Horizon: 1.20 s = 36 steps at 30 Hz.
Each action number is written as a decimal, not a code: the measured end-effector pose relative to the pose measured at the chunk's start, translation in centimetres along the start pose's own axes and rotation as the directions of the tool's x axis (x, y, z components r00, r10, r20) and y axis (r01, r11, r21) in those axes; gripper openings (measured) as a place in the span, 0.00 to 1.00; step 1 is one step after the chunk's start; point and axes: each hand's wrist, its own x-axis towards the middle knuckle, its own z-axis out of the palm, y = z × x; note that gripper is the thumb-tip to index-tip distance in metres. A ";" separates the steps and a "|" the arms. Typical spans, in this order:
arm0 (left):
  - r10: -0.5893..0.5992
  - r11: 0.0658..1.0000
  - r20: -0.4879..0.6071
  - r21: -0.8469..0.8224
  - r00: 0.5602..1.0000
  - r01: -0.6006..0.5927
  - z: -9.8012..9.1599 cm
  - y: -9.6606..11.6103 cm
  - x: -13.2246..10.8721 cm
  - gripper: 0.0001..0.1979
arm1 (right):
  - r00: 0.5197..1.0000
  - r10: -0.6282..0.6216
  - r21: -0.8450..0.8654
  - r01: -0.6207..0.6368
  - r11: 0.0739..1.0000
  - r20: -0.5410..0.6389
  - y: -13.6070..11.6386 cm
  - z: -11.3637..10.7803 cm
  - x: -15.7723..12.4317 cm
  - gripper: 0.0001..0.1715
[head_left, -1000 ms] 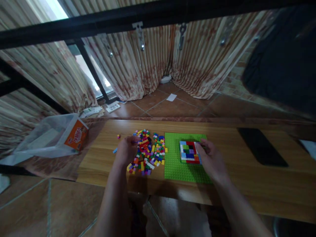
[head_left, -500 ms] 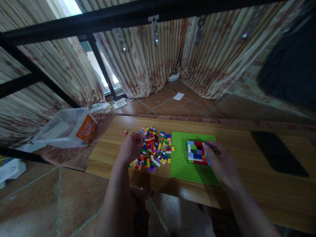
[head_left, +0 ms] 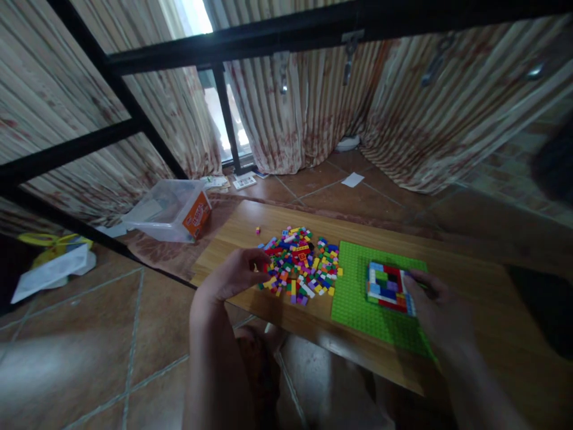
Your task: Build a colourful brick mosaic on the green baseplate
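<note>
A heap of small coloured bricks [head_left: 302,263] lies on the wooden table [head_left: 242,230]. My left hand [head_left: 235,273] rests at the heap's left edge, fingers curled and pinched at the bricks; what they hold is too small to name. To the right lies a green baseplate [head_left: 358,298] bearing a square multicoloured brick build [head_left: 385,285]. My right hand [head_left: 441,313] lies on the plate against the build's right side, fingers bent toward it; its fingertips are dim and partly hidden.
A clear plastic bin [head_left: 168,209] with an orange label sits on a cloth left of the table. A single loose brick [head_left: 258,230] lies apart. Black frame bars [head_left: 134,122] cross in front of striped curtains [head_left: 313,119]. Tiled floor [head_left: 89,334] and papers lie below.
The view has swung left and tilted, shifting the table rightward in frame. My left hand slid from the heap's upper left to its lower left edge. The right hand stayed by the build.
</note>
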 end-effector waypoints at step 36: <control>-0.086 0.853 -0.276 0.476 0.957 0.213 3.6 0.9 8.8 0.14 | 0.985 -0.168 0.019 0.169 0.985 -0.040 0.6 -0.2 1.2 0.27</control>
